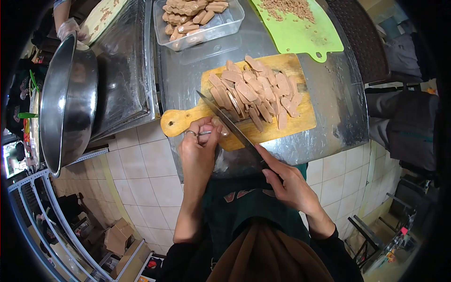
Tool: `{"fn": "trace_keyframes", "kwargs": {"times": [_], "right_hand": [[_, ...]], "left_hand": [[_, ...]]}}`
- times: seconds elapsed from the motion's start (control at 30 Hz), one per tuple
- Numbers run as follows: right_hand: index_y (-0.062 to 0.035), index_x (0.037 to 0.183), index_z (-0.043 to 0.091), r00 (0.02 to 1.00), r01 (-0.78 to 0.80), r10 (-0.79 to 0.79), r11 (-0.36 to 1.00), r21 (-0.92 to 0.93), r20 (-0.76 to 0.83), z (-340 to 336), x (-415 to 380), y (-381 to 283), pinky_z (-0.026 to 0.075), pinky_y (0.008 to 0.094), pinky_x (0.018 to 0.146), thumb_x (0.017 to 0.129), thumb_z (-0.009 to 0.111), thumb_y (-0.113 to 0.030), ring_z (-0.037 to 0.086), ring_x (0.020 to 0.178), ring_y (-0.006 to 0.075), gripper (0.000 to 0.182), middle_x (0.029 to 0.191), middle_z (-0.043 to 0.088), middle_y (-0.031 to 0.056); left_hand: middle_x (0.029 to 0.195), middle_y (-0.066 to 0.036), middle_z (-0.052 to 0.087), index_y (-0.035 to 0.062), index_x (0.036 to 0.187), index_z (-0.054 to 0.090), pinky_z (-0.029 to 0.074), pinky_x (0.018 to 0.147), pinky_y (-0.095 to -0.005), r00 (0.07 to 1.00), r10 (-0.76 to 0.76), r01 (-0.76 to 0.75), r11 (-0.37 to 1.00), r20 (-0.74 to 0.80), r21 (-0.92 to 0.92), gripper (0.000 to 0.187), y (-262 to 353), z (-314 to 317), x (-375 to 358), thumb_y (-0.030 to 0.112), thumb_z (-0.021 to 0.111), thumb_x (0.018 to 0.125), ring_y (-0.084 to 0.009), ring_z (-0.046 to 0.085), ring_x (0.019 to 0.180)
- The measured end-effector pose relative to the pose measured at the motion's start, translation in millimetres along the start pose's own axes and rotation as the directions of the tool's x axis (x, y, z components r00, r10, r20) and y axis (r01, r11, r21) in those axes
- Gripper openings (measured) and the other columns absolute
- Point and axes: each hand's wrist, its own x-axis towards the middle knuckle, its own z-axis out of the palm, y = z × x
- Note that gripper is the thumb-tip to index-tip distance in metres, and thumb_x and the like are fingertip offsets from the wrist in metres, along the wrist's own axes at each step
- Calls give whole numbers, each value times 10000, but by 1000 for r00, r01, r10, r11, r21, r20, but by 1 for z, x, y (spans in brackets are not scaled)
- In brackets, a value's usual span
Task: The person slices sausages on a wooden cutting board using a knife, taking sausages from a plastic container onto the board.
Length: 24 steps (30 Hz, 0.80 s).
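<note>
My right hand (290,182) is wrapped round the dark handle of a long knife (231,126), its blade pointing up and left over the near edge of a wooden board (300,117). Just left of the blade, my left hand (201,137) pinches a small piece of sausage (219,128) between thumb and fingers. Flat sausage slices (256,89) lie heaped on the board beyond the knife. The board's round handle (176,123) points left, past my left hand.
A clear plastic tub (211,34) of sausages stands at the back. At back right, a green mat (300,40) bears chopped bits. A large metal bowl (68,108) is at left; another person's gloved hand (70,32) is behind it. The metal table's edge (338,146) is near me.
</note>
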Motion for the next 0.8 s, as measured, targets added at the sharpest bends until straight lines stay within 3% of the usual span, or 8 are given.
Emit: {"fn": "trace_keyframes", "kwargs": {"times": [0.13, 0.33, 0.8], "right_hand": [[-140, 1527, 351, 995, 73, -72, 997, 10, -63, 5, -4, 5, 519, 443, 772, 948, 552, 3, 646, 854, 429, 629, 996, 663, 233], [-139, 1526, 363, 998, 50, -54, 994, -99, -34, -3, -23, -10, 506, 429, 632, 924, 575, 27, 580, 641, 345, 660, 748, 522, 152], [-192, 1566, 274, 994, -31, 48, 984, -173, 93, -11, -34, -16, 521, 439, 610, 820, 590, 95, 583, 660, 350, 860, 835, 492, 152]], "left_hand": [[931, -64, 672, -39, 1156, 611, 558, 690, -220, 998, -52, 54, 995, 22, -85, 261, -3, 2, -1, 68, 687, 931, -125, 688, 780], [875, -90, 705, -32, 1121, 609, 560, 651, -244, 999, -36, 35, 997, -11, -65, 232, -2, 6, -1, 58, 691, 925, -131, 701, 745], [927, -83, 666, -38, 1127, 591, 535, 645, -214, 988, -147, 155, 966, 52, -208, 211, -4, 4, 0, 40, 660, 944, -117, 680, 760]]}}
